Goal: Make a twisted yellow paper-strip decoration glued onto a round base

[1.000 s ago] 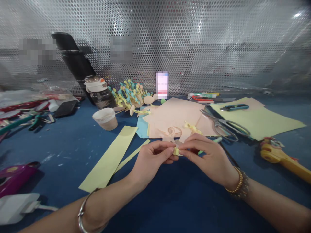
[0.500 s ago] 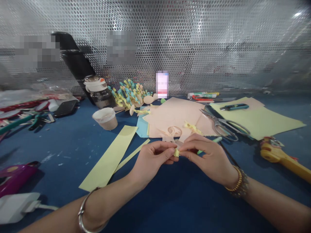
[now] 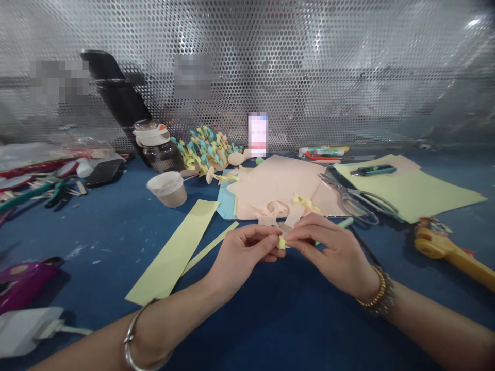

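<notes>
Between my two hands is a small folded piece of yellow paper (image 3: 282, 243), mostly covered by fingertips. My left hand (image 3: 247, 250) pinches it from the left with thumb and fingers. From the other side my right hand (image 3: 328, 247) closes its thumb and forefinger on the paper's right edge. Just beyond the hands, curled pink paper strips (image 3: 277, 208) and a twisted yellow paper strip (image 3: 307, 202) lie on pink paper sheets (image 3: 282, 178). Left of my left hand rest a narrow yellow strip (image 3: 211, 247) and a wide yellow paper strip (image 3: 176, 252).
Scissors (image 3: 358, 198) and a box cutter (image 3: 373, 170) lie right, the cutter on yellow sheets (image 3: 433, 193). A yellow-handled tool (image 3: 448, 250) is nearer. At left stand a paper cup (image 3: 168, 189), a lidded jar (image 3: 158, 147) and paper flowers (image 3: 209, 147). A phone (image 3: 258, 135) stands behind.
My right hand has shifted very slightly at the yellow paper. My left hand and the things on the table look unchanged.
</notes>
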Tool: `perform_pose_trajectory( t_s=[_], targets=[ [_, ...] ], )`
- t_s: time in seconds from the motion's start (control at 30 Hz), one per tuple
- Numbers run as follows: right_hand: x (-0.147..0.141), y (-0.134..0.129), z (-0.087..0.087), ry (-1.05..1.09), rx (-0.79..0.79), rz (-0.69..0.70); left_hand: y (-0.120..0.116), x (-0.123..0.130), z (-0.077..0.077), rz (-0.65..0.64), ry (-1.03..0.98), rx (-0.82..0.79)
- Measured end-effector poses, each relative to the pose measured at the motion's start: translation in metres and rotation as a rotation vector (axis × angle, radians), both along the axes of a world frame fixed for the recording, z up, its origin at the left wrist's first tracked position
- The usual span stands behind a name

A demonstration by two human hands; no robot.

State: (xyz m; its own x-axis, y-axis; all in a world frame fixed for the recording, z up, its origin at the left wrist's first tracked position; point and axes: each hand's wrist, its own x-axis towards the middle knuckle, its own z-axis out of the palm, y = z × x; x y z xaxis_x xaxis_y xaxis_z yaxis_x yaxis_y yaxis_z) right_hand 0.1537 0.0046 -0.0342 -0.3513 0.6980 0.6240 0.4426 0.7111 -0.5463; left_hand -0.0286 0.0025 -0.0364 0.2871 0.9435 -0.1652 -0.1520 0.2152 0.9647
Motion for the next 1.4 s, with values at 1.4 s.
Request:
perform_pose_trajectory(
  t_s=[1.4],
  targets=[
    [-0.0006, 0.0004, 0.0007, 0.069, -0.084, 0.015, -0.0023, 0.0002, 0.0007, -0.019, -0.112, 0.006]
  ],
)
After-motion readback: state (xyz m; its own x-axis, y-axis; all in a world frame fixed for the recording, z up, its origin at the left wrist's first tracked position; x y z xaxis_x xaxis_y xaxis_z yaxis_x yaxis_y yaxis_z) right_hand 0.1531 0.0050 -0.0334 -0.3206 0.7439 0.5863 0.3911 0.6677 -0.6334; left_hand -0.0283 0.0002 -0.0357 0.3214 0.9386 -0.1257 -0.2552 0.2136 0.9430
